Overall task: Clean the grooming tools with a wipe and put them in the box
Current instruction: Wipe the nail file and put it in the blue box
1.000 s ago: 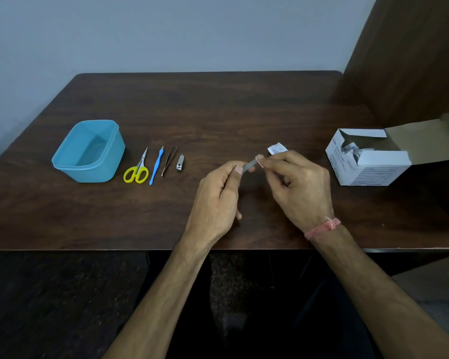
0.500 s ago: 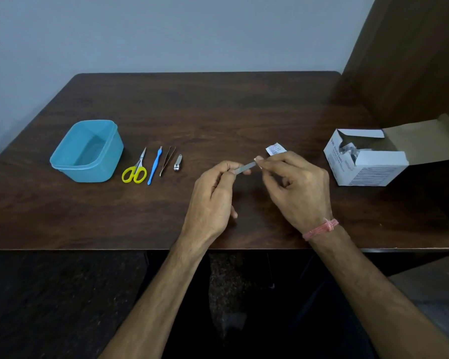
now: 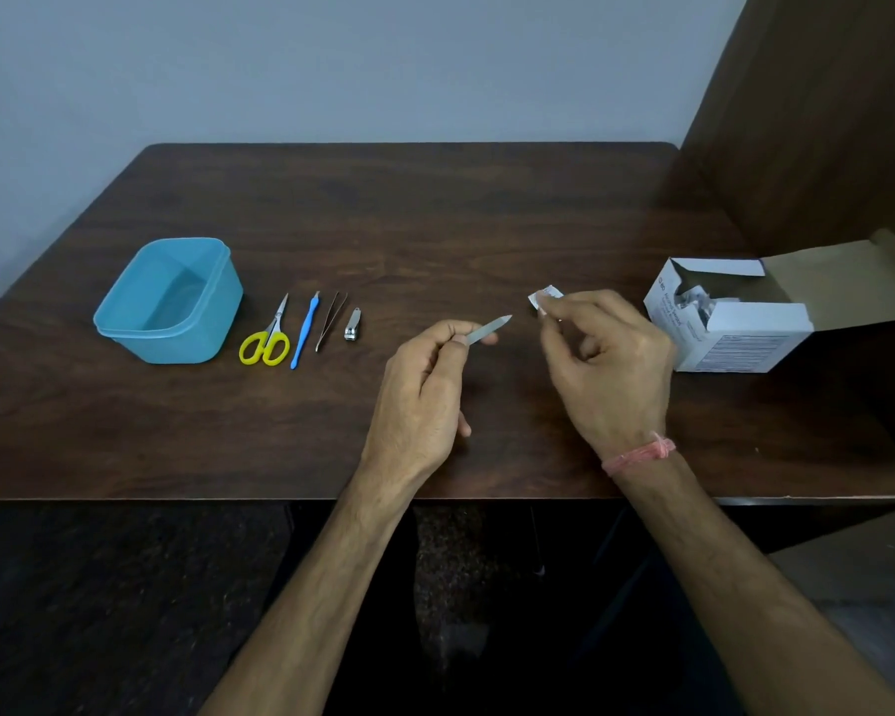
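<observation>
Head view: left hand (image 3: pixel 422 395) pinches a slim metal nail file (image 3: pixel 488 329) between thumb and forefinger, other fingers curled under, file tip pointing up-right and free in the air over the table (image 3: pixel 435 224). Right hand (image 3: pixel 603 364) pinches a small white wipe (image 3: pixel 544 297) at its fingertips, remaining fingers loosely curled; wipe sits just right of the file tip, a small gap between them, not touching. Pink band (image 3: pixel 639 452) on the right wrist. Blue plastic box (image 3: pixel 169 302) stands open on the left side of the table, nothing visible inside. Laid out in a row just right of it: yellow-handled scissors (image 3: pixel 267 338), blue-handled tool (image 3: pixel 306 330), tweezers (image 3: pixel 331 323), nail clipper (image 3: pixel 352 325), all flat on the wood, each apart from the next. White cardboard carton (image 3: pixel 729 328) at far right, flap open, packets showing inside; print too small to read
</observation>
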{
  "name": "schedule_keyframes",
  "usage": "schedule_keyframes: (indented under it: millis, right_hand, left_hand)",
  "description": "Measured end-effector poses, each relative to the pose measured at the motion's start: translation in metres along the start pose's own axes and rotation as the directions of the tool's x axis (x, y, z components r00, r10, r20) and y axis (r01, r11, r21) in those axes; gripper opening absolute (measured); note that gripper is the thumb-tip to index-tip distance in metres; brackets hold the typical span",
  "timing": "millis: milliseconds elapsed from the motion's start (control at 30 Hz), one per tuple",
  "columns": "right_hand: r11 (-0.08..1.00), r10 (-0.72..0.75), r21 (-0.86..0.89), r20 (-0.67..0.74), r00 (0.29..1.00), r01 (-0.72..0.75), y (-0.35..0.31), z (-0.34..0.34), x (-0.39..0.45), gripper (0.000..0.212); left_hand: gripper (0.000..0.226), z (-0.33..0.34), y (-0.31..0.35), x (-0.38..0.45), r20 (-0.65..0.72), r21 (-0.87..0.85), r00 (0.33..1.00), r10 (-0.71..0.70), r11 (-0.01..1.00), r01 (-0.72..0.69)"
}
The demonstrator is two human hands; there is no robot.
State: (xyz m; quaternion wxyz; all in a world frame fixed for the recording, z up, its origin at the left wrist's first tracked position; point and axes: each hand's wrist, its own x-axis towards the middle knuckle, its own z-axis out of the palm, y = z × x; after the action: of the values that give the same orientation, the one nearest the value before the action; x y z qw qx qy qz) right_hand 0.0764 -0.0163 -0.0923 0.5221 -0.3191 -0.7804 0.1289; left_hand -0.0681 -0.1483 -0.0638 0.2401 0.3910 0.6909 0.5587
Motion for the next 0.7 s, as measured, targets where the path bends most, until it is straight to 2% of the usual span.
schedule_keyframes:
  millis: [167, 467, 700]
  right_hand:
    - [0.987, -0.158, -0.019, 0.113, 0.981, 0.161, -0.0063, 0.0004, -0.0040, 0.013]
    - [0.989, -0.141, -0.029, 0.090, 0.986, 0.144, -0.0049, -0.0002, -0.0028, 0.013]
    - [0.981, -0.179, -0.053, 0.118, 0.977, 0.186, -0.0063, -0.0003, -0.0037, 0.011]
  left_hand:
    - [0.038, -0.0008, 0.0001, 0.0008, 0.020, -0.017, 1.000, 0.009, 1.000, -0.008]
    - [0.038, -0.0009, -0.0018, 0.0014, 0.028, -0.014, 0.999, 0.021, 1.000, -0.021]
    - [0.037, -0.0010, -0.0011, 0.0005, 0.026, -0.020, 1.000, 0.008, 1.000, -0.008]
